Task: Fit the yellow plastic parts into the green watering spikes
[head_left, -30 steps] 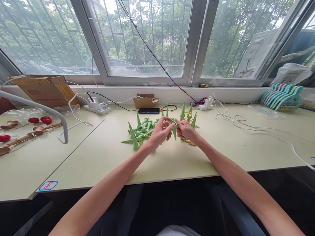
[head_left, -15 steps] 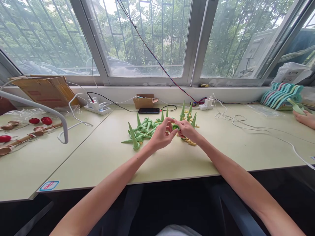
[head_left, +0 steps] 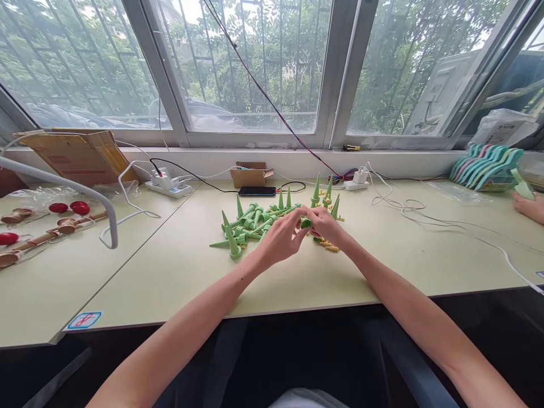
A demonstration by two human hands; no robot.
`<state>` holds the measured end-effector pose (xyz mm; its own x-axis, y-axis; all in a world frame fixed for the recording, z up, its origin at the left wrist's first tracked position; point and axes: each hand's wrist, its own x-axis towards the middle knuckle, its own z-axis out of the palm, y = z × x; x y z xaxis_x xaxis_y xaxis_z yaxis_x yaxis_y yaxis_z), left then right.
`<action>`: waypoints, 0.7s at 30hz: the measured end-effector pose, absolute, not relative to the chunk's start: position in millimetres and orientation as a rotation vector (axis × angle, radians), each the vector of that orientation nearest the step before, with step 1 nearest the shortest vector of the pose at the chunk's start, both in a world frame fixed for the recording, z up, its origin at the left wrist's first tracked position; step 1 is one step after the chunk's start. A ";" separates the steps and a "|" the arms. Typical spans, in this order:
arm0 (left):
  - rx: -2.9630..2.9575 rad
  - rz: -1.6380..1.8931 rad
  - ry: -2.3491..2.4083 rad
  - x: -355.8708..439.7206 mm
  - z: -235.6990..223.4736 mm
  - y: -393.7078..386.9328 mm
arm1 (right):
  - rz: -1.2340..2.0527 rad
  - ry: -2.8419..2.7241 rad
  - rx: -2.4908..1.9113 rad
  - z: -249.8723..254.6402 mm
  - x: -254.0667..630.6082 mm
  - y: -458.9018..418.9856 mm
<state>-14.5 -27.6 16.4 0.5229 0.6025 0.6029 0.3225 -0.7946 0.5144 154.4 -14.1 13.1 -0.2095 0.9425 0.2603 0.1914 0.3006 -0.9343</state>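
A green plastic watering spike (head_left: 305, 224) is held between both hands, its round open end facing me. My left hand (head_left: 280, 237) is closed, its fingers and thumb gripping the rim from the left. From the right, my right hand (head_left: 325, 224) closes around the same spike and hides most of its body. Left of my hands lies a heap of green spikes (head_left: 250, 224), one of them standing upright (head_left: 232, 240) at its front. Behind my right hand, several more spikes (head_left: 315, 190) stand among small yellow pieces (head_left: 330, 246).
A black phone (head_left: 256, 191) lies before a small cardboard box (head_left: 250, 175). Power strips (head_left: 169, 190) and white cables (head_left: 408, 205) run along the back. Wooden toys with red balls (head_left: 58, 208) lie at left. At right, another person's hand (head_left: 529, 205) holds a pale green item near hangers (head_left: 488, 166).
My left fingers have moved in over the spike's rim, and its opening has tilted slightly downward. The other person's hand at right has shifted slightly right.
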 end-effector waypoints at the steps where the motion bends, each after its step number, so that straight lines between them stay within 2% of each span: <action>1: 2.439 1.155 0.766 -14.3 16.0 -27.7 | 0.993 -1.632 -1.056 13.4 154.6 -14.4; 21: 2.145 1.277 0.942 -5.3 13.9 -25.8 | 0.695 -1.547 -1.058 14.2 146.2 -15.3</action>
<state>-5.3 -25.8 13.9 0.3315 0.7548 0.5660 0.3184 -0.6542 0.6860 146.2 -15.3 14.2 -0.0183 0.8959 0.4439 0.2631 0.4326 -0.8623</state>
